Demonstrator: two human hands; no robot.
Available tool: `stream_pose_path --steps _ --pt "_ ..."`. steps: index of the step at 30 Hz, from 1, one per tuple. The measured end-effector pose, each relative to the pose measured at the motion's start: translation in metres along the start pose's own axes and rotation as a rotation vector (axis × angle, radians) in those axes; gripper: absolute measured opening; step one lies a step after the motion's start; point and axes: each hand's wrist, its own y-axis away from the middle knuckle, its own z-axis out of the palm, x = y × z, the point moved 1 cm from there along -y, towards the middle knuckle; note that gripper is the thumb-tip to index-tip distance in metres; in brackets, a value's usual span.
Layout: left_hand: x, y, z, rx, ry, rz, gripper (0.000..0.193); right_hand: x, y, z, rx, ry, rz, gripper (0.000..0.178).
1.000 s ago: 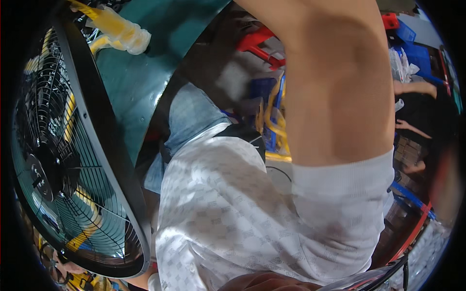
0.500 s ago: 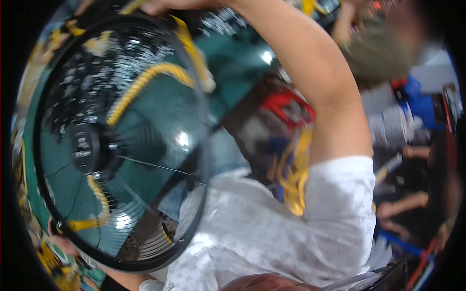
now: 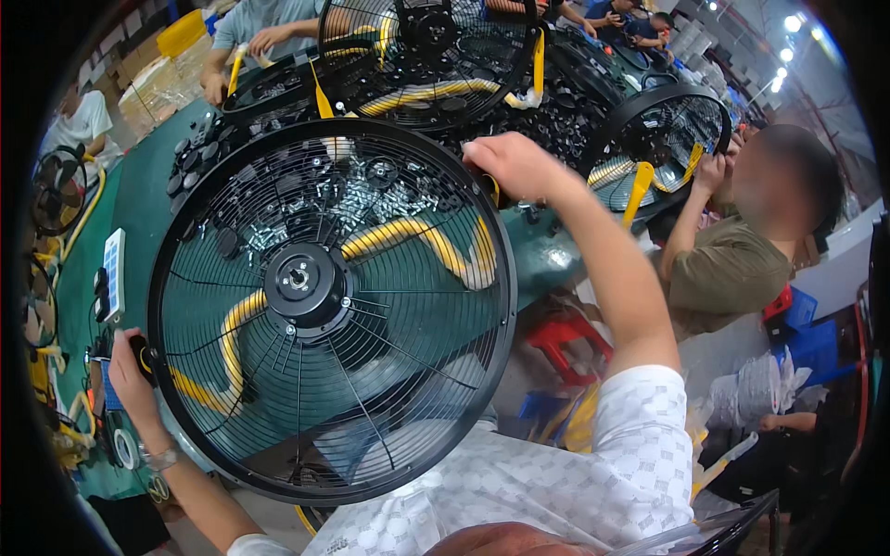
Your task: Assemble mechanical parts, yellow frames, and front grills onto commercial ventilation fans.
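Observation:
A large round black fan guard [image 3: 509, 315] with wire rings tilts in front of me, a black motor [image 3: 301, 283] mounted at its centre. My right hand [image 3: 519, 167] is closed on the upper right of its rim. Against the lower left of the rim is my left hand [image 3: 134, 380], wrapped at its edge, with some fingers hidden. A yellow spiral-wrapped cable [image 3: 232, 343] shows by the motor on the left; another yellow sleeved length [image 3: 389, 236] appears on the right. Through the wires I see loose silver screws [image 3: 371, 199] on the green table.
Another fan guard [image 3: 436, 28] lies at the back, among many black round parts [image 3: 584, 102]. A co-worker in an olive shirt [image 3: 732, 278] handles a fan guard [image 3: 660, 148] at right. A white-and-blue tray [image 3: 113, 275] sits left; a red stool [image 3: 567, 343] stands beyond the table edge.
The fan guard has swung from a steep, edge-on tilt to face me more and moved right. Both hands stay on its rim; my right hand has come down and right. The view has shifted.

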Motion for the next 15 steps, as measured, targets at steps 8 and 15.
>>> stream_pose_path --steps 8,15 --pt "0.040 0.023 0.008 0.250 0.308 0.168 0.051 -0.014 0.001 -0.007 0.587 0.504 -0.303 0.033" --pt "0.074 -0.039 -0.018 -0.307 -0.220 -0.301 0.088 -0.007 0.007 -0.004 -0.057 -0.159 0.276 0.065"
